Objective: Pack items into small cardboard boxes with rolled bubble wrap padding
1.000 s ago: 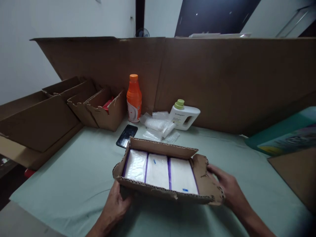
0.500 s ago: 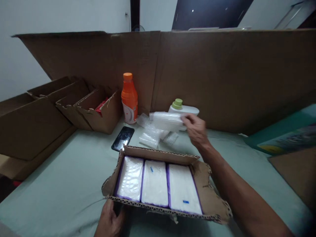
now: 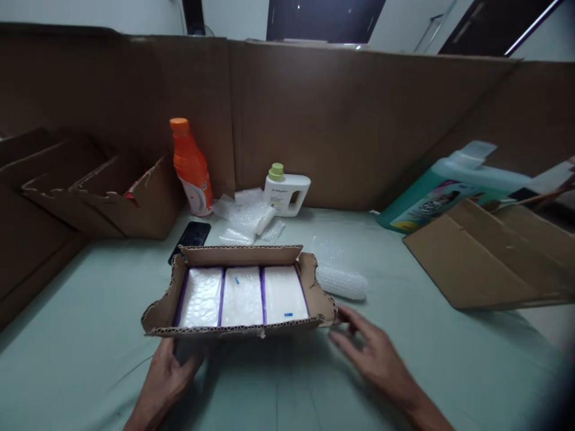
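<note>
An open cardboard box (image 3: 242, 256) with torn edges is tilted towards me. Inside, white plastic-wrapped packs (image 3: 244, 297) with purple edges sit side by side. My left hand (image 3: 168, 374) grips the box from below at its front left, its fingertips hidden beneath. At the right corner, the fingers of my right hand (image 3: 366, 347) touch the cardboard, thumb and fingers apart. Behind the box lies a loose pile of bubble wrap (image 3: 245, 218). A rolled piece of bubble wrap (image 3: 341, 282) rests just right of the box.
An orange bottle (image 3: 192, 167) and a white bottle with a green cap (image 3: 287, 193) stand at the back. A dark phone (image 3: 191, 236) lies behind the box. Cardboard bins (image 3: 148, 206) stand left; a teal jug (image 3: 431, 191) leans right beside another carton (image 3: 471, 257). A cardboard wall (image 3: 341, 120) closes the back.
My right hand has let go of the clear plastic wrap and come down to the box's right corner. My left hand stays on the box. The view has turned right.
</note>
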`<state>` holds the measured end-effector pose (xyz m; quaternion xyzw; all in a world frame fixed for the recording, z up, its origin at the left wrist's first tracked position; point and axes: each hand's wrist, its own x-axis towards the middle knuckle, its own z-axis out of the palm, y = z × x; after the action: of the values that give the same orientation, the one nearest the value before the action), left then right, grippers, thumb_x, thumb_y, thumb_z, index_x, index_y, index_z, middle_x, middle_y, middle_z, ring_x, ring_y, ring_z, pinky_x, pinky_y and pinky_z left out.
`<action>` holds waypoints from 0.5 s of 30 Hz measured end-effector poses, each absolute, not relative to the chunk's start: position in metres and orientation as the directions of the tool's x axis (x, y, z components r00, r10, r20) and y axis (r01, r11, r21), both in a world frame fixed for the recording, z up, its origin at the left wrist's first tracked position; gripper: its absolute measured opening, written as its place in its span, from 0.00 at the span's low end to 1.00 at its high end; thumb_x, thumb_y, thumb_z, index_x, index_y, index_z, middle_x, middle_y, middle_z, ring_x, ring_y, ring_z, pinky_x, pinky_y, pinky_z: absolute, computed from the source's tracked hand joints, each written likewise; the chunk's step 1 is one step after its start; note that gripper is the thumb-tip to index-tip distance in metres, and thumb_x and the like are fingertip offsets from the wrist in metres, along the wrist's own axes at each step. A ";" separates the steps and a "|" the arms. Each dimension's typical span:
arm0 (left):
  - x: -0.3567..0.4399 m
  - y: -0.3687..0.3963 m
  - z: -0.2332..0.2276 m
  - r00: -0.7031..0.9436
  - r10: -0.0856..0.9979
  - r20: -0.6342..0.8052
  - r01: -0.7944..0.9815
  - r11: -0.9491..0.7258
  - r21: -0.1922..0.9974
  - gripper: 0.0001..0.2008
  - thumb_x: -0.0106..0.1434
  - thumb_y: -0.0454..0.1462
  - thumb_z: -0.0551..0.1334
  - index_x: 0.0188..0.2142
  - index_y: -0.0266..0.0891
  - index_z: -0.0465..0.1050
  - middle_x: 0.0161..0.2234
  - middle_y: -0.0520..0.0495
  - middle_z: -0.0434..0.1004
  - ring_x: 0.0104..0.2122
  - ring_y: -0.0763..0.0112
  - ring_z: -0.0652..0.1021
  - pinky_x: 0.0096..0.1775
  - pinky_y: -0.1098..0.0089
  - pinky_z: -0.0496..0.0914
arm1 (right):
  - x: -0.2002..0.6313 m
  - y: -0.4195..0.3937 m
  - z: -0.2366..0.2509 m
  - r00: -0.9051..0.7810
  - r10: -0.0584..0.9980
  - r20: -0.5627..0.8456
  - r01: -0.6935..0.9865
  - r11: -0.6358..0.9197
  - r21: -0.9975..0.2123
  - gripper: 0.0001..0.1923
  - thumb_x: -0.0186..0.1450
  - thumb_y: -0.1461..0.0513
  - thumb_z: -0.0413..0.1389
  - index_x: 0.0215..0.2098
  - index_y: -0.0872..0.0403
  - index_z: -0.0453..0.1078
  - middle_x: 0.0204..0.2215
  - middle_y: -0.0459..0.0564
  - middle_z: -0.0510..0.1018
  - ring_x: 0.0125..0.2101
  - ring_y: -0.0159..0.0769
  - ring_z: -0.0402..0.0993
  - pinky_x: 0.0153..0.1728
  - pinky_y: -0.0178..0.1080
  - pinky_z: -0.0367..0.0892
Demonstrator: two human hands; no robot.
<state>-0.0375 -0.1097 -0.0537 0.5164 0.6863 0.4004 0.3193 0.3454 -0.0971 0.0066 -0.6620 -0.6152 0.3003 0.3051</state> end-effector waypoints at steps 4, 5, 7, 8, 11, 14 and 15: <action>-0.030 -0.093 -0.056 -0.233 0.972 -0.028 0.431 0.129 0.893 0.30 0.55 0.57 0.64 0.48 0.37 0.73 0.45 0.37 0.81 0.47 0.46 0.80 0.47 0.54 0.76 | 0.281 -0.079 -0.003 -0.107 0.987 0.122 0.610 0.162 -0.776 0.21 0.64 0.55 0.57 0.53 0.53 0.71 0.43 0.55 0.81 0.37 0.44 0.77 0.38 0.45 0.74; -0.026 -0.084 -0.054 -0.227 0.974 -0.025 0.428 0.123 0.895 0.30 0.55 0.56 0.65 0.48 0.37 0.72 0.45 0.37 0.81 0.46 0.47 0.80 0.46 0.55 0.76 | 0.274 -0.070 -0.005 -0.082 0.985 0.153 0.623 0.171 -0.763 0.18 0.64 0.56 0.56 0.50 0.53 0.72 0.40 0.55 0.81 0.36 0.44 0.77 0.38 0.45 0.74; -0.016 -0.059 -0.049 -0.199 0.980 -0.006 0.418 0.090 0.904 0.30 0.55 0.54 0.66 0.50 0.36 0.69 0.45 0.38 0.81 0.45 0.49 0.80 0.45 0.56 0.76 | 0.270 -0.052 -0.005 -0.046 0.982 0.185 0.658 0.169 -0.734 0.13 0.64 0.58 0.55 0.45 0.53 0.72 0.37 0.54 0.81 0.35 0.43 0.76 0.37 0.45 0.73; -0.010 -0.045 -0.045 -0.182 0.983 0.014 0.409 0.062 0.911 0.30 0.55 0.52 0.66 0.51 0.36 0.68 0.45 0.38 0.80 0.46 0.49 0.80 0.45 0.57 0.75 | 0.273 -0.044 -0.004 -0.048 0.979 0.197 0.675 0.177 -0.716 0.13 0.63 0.58 0.54 0.44 0.54 0.72 0.37 0.54 0.81 0.35 0.44 0.76 0.37 0.45 0.73; 0.008 -0.006 -0.034 -0.126 0.989 0.073 0.365 -0.022 0.931 0.32 0.58 0.47 0.63 0.58 0.36 0.63 0.51 0.37 0.77 0.49 0.53 0.79 0.50 0.57 0.73 | 0.297 -0.028 0.007 -0.066 0.944 0.323 0.743 0.263 -0.616 0.17 0.66 0.58 0.52 0.51 0.54 0.71 0.45 0.57 0.81 0.42 0.46 0.78 0.43 0.47 0.73; 0.018 0.006 -0.033 -0.073 0.996 0.058 0.325 -0.031 0.945 0.37 0.59 0.44 0.62 0.65 0.37 0.56 0.56 0.36 0.73 0.53 0.54 0.77 0.54 0.55 0.70 | 0.339 -0.019 0.017 -0.079 0.896 0.438 0.869 0.277 -0.410 0.24 0.67 0.55 0.53 0.59 0.53 0.69 0.55 0.59 0.77 0.54 0.51 0.73 0.53 0.53 0.68; 0.019 0.001 -0.035 -0.074 0.997 0.034 0.307 -0.010 0.952 0.39 0.59 0.44 0.63 0.67 0.38 0.52 0.58 0.35 0.71 0.55 0.54 0.75 0.56 0.54 0.69 | 0.355 -0.016 0.017 -0.090 0.905 0.415 0.910 0.244 -0.336 0.25 0.66 0.54 0.54 0.59 0.53 0.69 0.57 0.59 0.76 0.57 0.53 0.71 0.54 0.55 0.67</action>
<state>0.0190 0.0011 -0.0347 0.5568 0.5852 0.4414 0.3908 0.3546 -0.0157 0.0174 -0.6148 -0.7381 -0.0040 0.2779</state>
